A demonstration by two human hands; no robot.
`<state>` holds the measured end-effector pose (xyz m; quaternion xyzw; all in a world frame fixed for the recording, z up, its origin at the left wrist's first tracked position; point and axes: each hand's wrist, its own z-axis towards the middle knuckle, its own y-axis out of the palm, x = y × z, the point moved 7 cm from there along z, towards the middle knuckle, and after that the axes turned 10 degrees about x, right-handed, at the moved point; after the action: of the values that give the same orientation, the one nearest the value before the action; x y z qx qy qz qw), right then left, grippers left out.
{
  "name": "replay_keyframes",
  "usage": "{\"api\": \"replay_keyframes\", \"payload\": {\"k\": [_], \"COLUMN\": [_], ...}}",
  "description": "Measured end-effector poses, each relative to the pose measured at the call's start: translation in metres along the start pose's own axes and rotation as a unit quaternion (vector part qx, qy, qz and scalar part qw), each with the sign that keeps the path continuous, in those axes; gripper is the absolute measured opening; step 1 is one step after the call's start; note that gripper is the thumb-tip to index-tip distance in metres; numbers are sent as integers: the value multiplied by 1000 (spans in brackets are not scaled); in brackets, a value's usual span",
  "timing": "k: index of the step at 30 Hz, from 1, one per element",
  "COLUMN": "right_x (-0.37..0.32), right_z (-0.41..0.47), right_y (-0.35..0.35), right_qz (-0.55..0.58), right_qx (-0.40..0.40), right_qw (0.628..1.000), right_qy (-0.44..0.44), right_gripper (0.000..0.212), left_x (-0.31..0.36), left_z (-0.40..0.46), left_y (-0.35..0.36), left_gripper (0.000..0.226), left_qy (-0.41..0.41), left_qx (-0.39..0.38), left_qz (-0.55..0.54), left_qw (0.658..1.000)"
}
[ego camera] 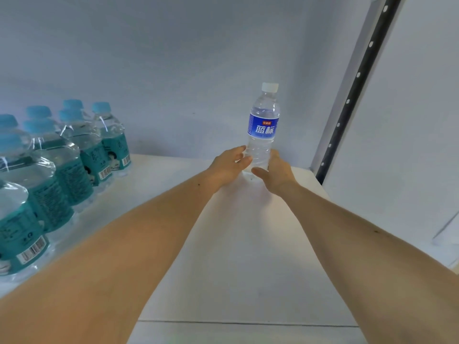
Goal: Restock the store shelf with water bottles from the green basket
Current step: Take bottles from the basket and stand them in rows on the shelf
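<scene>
Both forearms are reaching over the white shelf (pixel 248 244); left hand (pixel 227 165) and right hand (pixel 275 176) are gripping the upright blue-labelled water bottle (pixel 262 127) well right of the teal-labelled bottles (pixel 62 160).

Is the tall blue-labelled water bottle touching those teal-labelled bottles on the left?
Apart. The head view shows bare white shelf between the blue-labelled clear bottle and the teal-labelled bottles.

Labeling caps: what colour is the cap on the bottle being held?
White cap, head view; the label is blue.
</scene>
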<state>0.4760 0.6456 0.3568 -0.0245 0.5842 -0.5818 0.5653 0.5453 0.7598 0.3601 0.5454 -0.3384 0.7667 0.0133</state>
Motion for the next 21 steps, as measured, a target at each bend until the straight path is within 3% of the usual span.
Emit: {"api": "replay_keyframes", "payload": {"k": [6, 16, 21], "right_x": [4, -11, -9], "right_z": [-24, -140, -223], "right_y": [-14, -52, -78], "right_qz": [-22, 25, 56], "right_qx": [23, 80, 140], "right_qw": [999, 996, 988], "right_qy": [9, 22, 36], "right_gripper": [45, 38, 34], "left_x": [1, 21, 30], "left_z": [-26, -141, -224], "left_y": [-8, -25, -34], "left_gripper": [54, 25, 23], "left_qy": [-21, 21, 41], "left_qx": [21, 88, 142], "left_qz": [12, 33, -52], "left_qw": [999, 995, 988]}}
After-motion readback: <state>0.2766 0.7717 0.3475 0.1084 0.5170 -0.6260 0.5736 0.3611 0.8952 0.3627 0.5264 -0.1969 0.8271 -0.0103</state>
